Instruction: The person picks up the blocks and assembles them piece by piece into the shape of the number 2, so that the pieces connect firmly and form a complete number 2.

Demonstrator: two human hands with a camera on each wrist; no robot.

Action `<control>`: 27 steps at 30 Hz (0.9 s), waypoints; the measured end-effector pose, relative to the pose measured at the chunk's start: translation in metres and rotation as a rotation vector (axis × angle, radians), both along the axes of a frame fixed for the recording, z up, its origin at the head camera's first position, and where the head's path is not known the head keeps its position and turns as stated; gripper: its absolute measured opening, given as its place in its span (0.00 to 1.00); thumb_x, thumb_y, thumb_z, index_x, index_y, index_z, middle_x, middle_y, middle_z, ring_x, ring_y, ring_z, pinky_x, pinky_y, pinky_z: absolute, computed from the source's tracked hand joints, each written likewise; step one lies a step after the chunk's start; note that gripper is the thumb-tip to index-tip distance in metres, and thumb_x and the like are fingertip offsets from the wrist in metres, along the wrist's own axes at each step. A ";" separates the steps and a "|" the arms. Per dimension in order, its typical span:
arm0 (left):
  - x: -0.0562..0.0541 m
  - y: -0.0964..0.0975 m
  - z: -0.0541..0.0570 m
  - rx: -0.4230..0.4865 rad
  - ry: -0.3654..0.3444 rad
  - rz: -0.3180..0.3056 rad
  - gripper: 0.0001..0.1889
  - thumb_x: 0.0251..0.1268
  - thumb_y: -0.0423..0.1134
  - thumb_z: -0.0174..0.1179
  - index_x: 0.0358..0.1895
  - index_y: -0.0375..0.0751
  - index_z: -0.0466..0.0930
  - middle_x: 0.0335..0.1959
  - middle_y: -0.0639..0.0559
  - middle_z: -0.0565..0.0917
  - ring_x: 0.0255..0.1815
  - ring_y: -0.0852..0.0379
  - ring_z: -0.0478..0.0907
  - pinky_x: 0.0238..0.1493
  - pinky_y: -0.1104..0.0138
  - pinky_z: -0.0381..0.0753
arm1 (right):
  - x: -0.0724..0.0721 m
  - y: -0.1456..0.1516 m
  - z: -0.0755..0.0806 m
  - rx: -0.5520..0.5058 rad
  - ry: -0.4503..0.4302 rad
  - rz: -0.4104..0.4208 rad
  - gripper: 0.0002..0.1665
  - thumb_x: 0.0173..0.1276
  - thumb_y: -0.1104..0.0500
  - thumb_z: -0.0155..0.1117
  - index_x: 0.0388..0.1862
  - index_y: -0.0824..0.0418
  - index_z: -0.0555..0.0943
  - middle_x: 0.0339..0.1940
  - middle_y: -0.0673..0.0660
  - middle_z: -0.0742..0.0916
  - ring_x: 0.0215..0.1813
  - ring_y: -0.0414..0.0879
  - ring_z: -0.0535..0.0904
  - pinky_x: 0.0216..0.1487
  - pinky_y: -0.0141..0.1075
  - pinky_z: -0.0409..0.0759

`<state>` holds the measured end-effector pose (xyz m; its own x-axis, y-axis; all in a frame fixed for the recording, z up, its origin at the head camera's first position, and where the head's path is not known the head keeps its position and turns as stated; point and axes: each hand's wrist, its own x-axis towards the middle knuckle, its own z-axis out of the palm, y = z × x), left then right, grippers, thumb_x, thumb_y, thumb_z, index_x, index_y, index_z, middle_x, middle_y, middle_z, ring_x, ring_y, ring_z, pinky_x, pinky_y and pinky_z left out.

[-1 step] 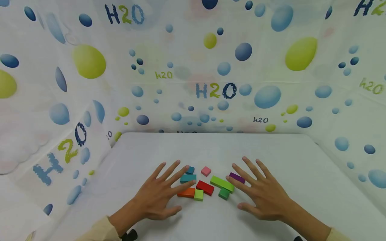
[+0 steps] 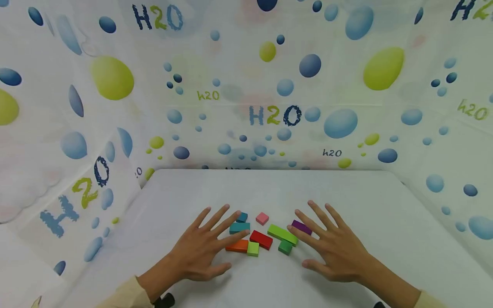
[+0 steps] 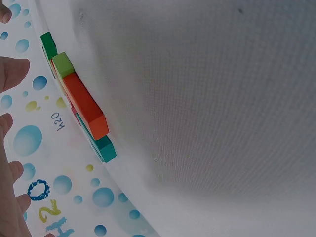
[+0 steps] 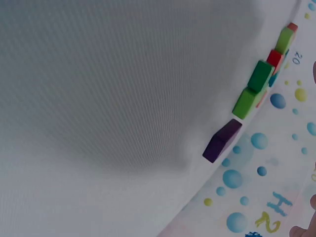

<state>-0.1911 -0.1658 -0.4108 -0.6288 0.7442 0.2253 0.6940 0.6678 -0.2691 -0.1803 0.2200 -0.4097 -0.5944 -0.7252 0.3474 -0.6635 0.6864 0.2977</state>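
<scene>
Several coloured blocks lie in a loose group in the middle of the table. My left hand hovers over the left side with fingers spread, holding nothing. Its fingers partly cover the orange block, the teal block and the blue block. Spread likewise, my right hand is above the right side, nearest the purple block. Between the hands are a red block, a long light green block, a green block, a small yellow-green block and a pink block.
The white table runs back to a hanging sheet printed with blue and green drops and "H2O". More of this sheet hangs along the left and right sides. Dark wrist gear shows under the left cuff.
</scene>
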 end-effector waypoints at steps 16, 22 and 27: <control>0.001 0.008 -0.002 0.017 -0.037 -0.008 0.43 0.64 0.72 0.51 0.81 0.74 0.47 0.85 0.53 0.45 0.84 0.44 0.40 0.76 0.36 0.48 | 0.001 0.001 -0.005 0.007 -0.020 -0.002 0.53 0.59 0.22 0.58 0.81 0.37 0.60 0.84 0.54 0.58 0.84 0.64 0.42 0.77 0.67 0.40; 0.002 0.013 0.000 0.048 -0.167 0.038 0.43 0.65 0.71 0.52 0.82 0.72 0.47 0.84 0.53 0.51 0.82 0.44 0.48 0.75 0.37 0.53 | 0.003 0.001 -0.006 -0.019 -0.037 -0.034 0.53 0.59 0.23 0.60 0.81 0.38 0.62 0.82 0.53 0.64 0.83 0.63 0.47 0.78 0.65 0.43; 0.003 0.018 0.001 0.152 -0.261 0.055 0.43 0.66 0.67 0.56 0.82 0.69 0.49 0.82 0.52 0.55 0.79 0.45 0.56 0.72 0.39 0.63 | 0.003 -0.001 -0.002 -0.012 -0.072 -0.086 0.50 0.59 0.25 0.62 0.76 0.46 0.71 0.77 0.53 0.72 0.82 0.61 0.52 0.75 0.65 0.57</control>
<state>-0.1878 -0.1482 -0.4098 -0.7182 0.6779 0.1572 0.6885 0.7250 0.0191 -0.1773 0.2195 -0.4113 -0.6782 -0.6663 0.3099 -0.6210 0.7451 0.2433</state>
